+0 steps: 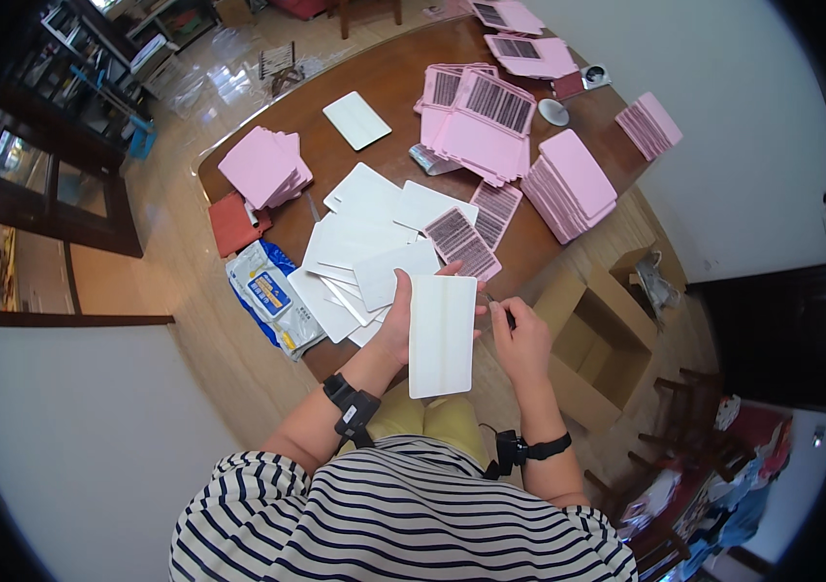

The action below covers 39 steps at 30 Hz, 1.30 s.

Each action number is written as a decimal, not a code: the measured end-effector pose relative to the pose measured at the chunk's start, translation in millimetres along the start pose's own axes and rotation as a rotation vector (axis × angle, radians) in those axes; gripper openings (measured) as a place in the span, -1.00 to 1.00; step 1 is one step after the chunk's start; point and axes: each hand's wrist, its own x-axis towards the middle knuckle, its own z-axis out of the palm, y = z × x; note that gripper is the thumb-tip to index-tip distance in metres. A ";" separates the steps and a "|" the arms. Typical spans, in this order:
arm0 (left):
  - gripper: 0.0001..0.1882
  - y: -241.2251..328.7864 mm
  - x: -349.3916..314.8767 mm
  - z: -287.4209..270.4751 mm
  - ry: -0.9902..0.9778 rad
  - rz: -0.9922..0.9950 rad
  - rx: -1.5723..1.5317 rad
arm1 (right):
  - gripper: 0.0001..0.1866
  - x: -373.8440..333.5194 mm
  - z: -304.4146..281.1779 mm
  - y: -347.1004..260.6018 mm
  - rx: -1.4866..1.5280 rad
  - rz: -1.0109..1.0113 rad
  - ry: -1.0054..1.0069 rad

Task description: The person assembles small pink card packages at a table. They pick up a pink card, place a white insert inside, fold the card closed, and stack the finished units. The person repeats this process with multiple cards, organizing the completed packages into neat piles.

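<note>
My left hand [400,308] grips a white flat rectangular panel [442,339] with rounded corners, thumb on its left edge and fingertips showing past its top and right edges. The panel is held up in front of my body, just off the near table edge. My right hand [521,339] is closed beside the panel's right edge, pinching a small thin dark thing whose kind I cannot make out. Just beyond my hands, a loose pile of similar white panels [359,238] lies on the table. Two pink panels with dark striped areas [463,244] lie next to it.
On the brown table [335,165] stand stacks of pink panels [568,184], a pink pile at left [262,167], a lone white panel [356,120] and a red folder [234,225]. A blue-white wipes pack [272,296] sits at the left edge. An open cardboard box [597,349] stands at right.
</note>
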 end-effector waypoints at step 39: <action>-0.10 177.6 36.6 -75.7 0.454 0.937 -0.240 | -0.54 130.7 -29.1 182.4 -0.648 0.077 -0.943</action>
